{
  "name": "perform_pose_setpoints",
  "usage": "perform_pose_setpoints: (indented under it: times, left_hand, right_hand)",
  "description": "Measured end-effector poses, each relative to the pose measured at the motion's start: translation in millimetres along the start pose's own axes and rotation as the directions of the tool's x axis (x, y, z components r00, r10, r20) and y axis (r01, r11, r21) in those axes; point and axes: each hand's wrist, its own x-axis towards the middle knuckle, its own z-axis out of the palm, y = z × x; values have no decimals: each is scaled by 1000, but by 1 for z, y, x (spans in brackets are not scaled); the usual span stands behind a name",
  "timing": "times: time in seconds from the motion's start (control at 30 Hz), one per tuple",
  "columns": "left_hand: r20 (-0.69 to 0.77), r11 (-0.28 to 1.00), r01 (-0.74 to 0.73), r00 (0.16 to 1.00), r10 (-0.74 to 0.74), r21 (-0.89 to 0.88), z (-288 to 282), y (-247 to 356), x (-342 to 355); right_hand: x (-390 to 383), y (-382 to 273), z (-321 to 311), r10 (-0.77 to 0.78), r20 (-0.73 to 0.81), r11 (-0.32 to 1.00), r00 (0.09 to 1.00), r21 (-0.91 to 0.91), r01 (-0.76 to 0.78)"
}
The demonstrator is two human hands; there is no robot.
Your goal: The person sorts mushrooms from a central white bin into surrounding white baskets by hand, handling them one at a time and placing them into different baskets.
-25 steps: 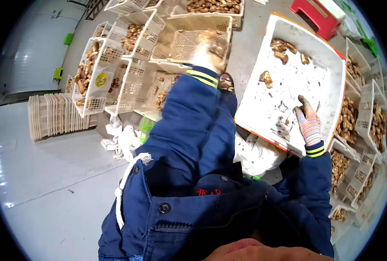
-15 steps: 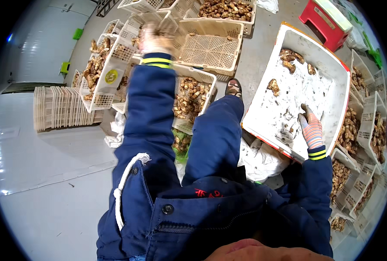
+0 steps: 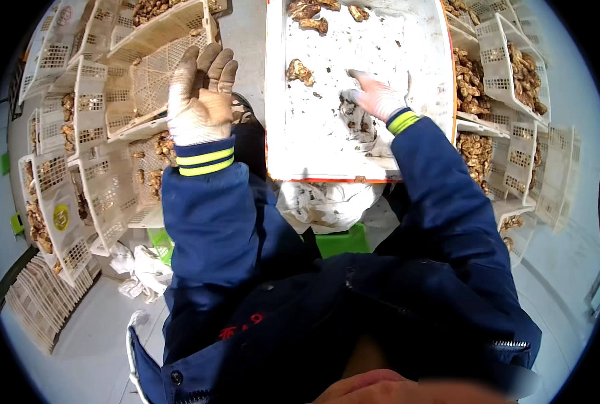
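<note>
Palm up and fingers spread, my left hand (image 3: 204,94) is in a pale knit glove with dirty brown fingertips and holds nothing. It is between a mesh crate and the large white foam box (image 3: 276,128) with an orange-red rim. Inside that box is my right hand (image 3: 375,94), also gloved, its thumb and finger apart above the soiled floor of the box; I see nothing held in it. A brown-and-cream mushroom (image 3: 300,72) lies by the box's left wall. Farther back in it lie several more, among them a mushroom (image 3: 358,13). Dark crumbs of dirt speckle the white bottom.
On the left, mesh plastic crates (image 3: 141,84) stand close together, some with mushrooms. More mushroom-filled crates (image 3: 498,60) line the right. Flat crates are stacked (image 3: 50,296) at lower left. White plastic sacking (image 3: 327,205) and a green bin (image 3: 343,240) sit before the box.
The view has swung right, so the box now lies ahead. My left hand has come from over the crates toward the box and turned palm up. My right hand remains in the box.
</note>
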Motion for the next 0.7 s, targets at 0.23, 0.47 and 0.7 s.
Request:
perform_pose_setpoints:
  times: [0.23, 0.47, 0.7]
  left_hand:
    - [197, 985, 154, 966, -166, 78, 1, -20, -4]
    - [180, 970, 222, 955, -237, 98, 13, -35, -12]
    - [124, 952, 186, 967, -221, 243, 0, -52, 0]
  right_hand:
    - [102, -59, 82, 240, 208, 961, 948, -192, -201]
    - [121, -46, 108, 151, 21, 979, 988, -141, -147]
    - [101, 0, 76, 58, 386, 534, 921, 767, -356]
